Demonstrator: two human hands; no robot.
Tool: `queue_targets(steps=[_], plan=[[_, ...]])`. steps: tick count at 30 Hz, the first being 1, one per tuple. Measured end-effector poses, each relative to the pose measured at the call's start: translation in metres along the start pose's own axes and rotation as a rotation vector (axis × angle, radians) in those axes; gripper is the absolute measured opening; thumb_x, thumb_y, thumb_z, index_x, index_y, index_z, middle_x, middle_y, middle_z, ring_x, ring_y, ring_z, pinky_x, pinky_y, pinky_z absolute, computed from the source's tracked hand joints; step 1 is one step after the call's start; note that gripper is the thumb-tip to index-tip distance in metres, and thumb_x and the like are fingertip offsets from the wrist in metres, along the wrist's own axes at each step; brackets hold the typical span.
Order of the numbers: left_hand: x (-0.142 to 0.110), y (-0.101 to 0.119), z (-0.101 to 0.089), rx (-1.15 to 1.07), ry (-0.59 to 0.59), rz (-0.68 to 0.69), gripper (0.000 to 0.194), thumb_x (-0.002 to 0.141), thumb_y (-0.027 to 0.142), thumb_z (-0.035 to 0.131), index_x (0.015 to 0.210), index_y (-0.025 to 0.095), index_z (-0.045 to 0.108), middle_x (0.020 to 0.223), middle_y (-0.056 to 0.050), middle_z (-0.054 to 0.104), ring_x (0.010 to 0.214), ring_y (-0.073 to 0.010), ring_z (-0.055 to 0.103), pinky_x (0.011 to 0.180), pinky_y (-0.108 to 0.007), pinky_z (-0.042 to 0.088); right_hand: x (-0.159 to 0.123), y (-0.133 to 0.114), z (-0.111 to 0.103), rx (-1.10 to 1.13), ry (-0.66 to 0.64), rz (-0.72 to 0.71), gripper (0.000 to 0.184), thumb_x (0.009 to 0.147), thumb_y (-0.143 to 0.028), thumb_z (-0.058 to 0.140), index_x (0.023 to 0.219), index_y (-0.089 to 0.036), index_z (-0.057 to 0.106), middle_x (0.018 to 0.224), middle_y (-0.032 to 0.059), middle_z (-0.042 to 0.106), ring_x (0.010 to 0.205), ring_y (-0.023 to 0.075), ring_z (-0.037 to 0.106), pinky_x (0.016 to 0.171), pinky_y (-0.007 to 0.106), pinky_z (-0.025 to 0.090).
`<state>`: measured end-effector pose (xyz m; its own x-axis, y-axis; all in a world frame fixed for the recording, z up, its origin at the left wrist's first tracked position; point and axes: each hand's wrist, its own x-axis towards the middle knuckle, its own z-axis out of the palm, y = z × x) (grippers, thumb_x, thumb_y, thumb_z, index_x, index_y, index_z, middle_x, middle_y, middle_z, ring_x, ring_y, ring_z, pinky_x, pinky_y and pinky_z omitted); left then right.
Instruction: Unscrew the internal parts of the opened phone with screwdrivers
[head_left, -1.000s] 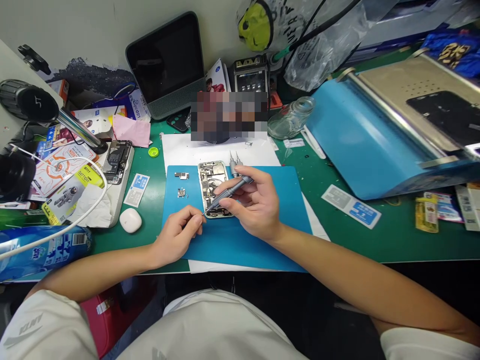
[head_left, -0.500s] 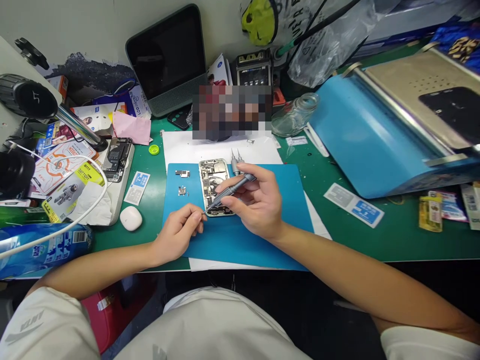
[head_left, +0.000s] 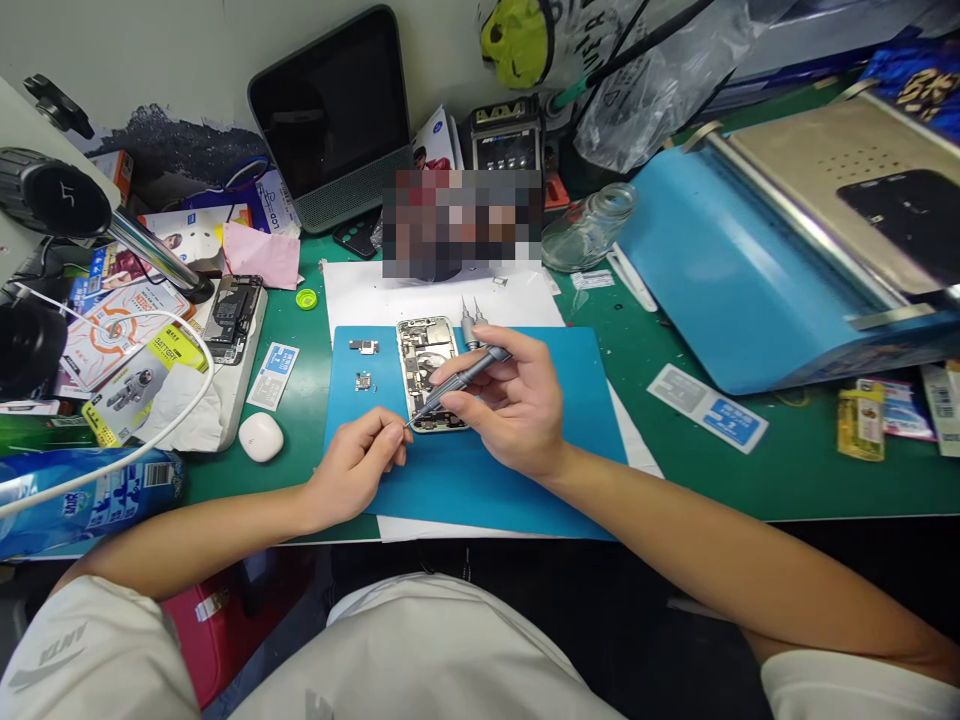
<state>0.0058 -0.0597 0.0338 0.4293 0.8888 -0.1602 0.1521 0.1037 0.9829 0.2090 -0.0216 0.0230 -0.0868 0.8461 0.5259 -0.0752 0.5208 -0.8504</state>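
Green desk [head_left: 720, 490]; one blue mat [head_left: 450, 480]. One opened phone [head_left: 424, 345] on mat, partly covered by right hand [head_left: 517, 400], whose fingers close around one grey screwdriver [head_left: 448, 391]. Left hand [head_left: 360, 455]: thumb and forefinger pinched on its tip. Two grey tools [head_left: 468, 330] beyond right hand; two small boards [head_left: 364, 347] left of phone.

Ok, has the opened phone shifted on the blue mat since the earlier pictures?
No, the opened phone sits in the same place against the left edge of the blue mat.
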Motion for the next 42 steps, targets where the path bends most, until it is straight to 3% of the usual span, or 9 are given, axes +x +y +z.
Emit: queue_targets(steps=[24, 42], plan=[[0.0000, -0.0017, 0.0003, 0.028, 0.004, 0.027, 0.033, 0.106, 0.045, 0.045, 0.093, 0.018, 0.059, 0.074, 0.003, 0.057, 0.067, -0.0093, 0.051, 0.065, -0.023, 0.043, 0.0009, -0.0002, 0.0007, -0.013, -0.017, -0.063, 0.052, 0.090, -0.027, 0.073, 0.135, -0.031, 0.048, 0.092, -0.0003, 0.072, 0.081, 0.0140, 0.073, 0.067, 0.024, 0.064], [-0.0002, -0.0005, -0.0003, 0.043, -0.011, 0.010, 0.034, 0.106, 0.046, 0.045, 0.093, 0.018, 0.059, 0.075, 0.002, 0.058, 0.069, -0.0108, 0.052, 0.067, -0.024, 0.043, -0.0024, -0.0003, 0.0021, 0.015, -0.058, 0.005, 0.055, 0.089, -0.023, 0.074, 0.136, -0.034, 0.048, 0.094, -0.0001, 0.071, 0.079, 0.0150, 0.073, 0.063, 0.026, 0.066]])
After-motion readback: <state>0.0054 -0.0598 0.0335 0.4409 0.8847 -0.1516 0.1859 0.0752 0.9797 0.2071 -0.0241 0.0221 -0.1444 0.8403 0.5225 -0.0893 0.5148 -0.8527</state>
